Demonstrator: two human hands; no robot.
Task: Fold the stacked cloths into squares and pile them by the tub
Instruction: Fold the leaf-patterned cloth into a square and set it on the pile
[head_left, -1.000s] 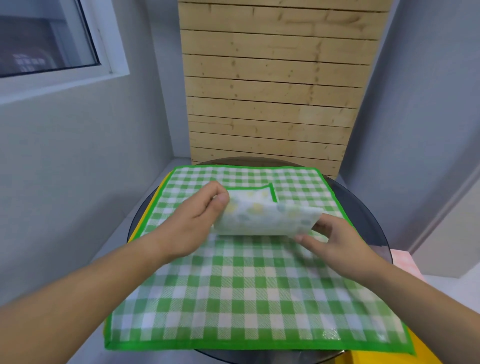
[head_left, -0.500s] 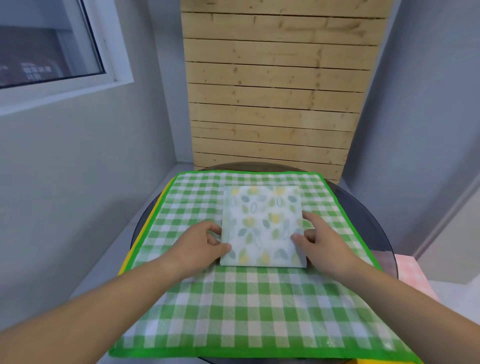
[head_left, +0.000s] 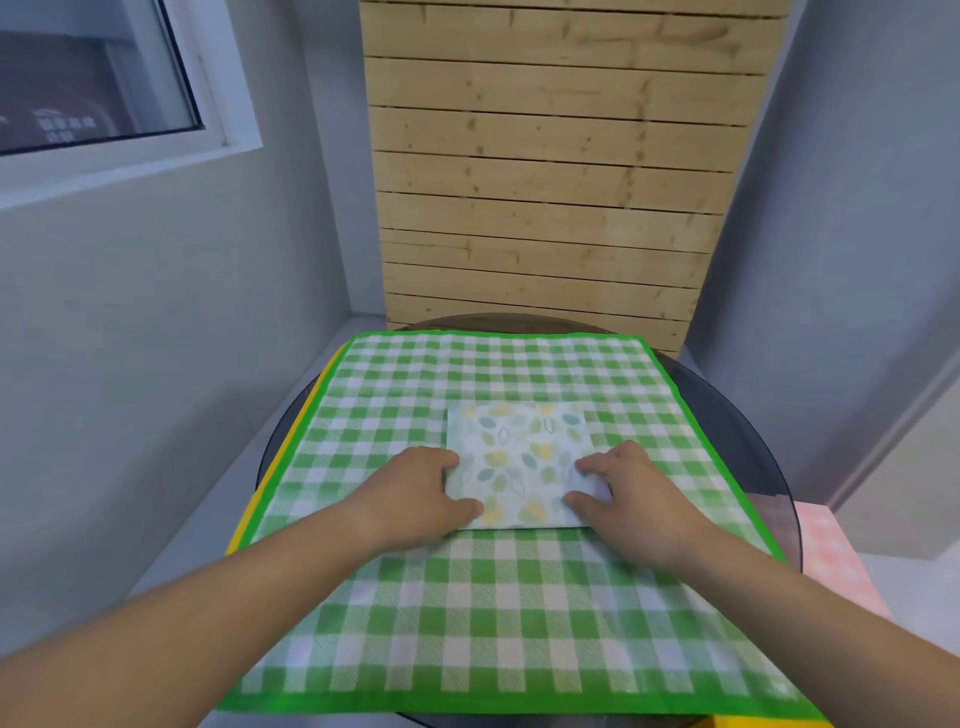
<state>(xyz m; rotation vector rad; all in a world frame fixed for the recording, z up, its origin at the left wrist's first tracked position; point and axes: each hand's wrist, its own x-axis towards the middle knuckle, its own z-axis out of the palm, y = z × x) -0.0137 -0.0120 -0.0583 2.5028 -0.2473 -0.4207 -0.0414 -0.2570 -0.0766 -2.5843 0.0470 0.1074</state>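
Green-and-white checked cloth (head_left: 493, 623) lies spread flat over most of a round, dark glass table (head_left: 737, 415). Its bright green border runs along all four sides. A yellow cloth (head_left: 260, 514) lies under it and shows only as a narrow strip along the left side and at the near right corner.

The folded cloth (head_left: 519, 457), white with a green and yellow leaf print, rests on the checked cloth slightly right of centre. It forms a roughly square, flat packet, with its far and left edges parallel to the checks below.

The left hand (head_left: 415, 493) is at the left edge of the folded cloth. Its thumb lies on top of the near left corner and its fingers are curled against the left edge, so the hand grips that side.

The right hand (head_left: 628, 499) covers the near right corner of the folded cloth. Its bent fingers and thumb bear on the top face, and a small ridge of cloth is pinched between them. The right edge under the palm is hidden.

Both forearms reach in from the near side and cross the near half of the checked cloth.

A pink checked cloth (head_left: 831, 561) lies to the right, beyond the table rim and lower than it. A wooden slat panel (head_left: 561, 182) stands behind the far side of the table, between grey walls. A window (head_left: 93, 78) is set in the left wall.
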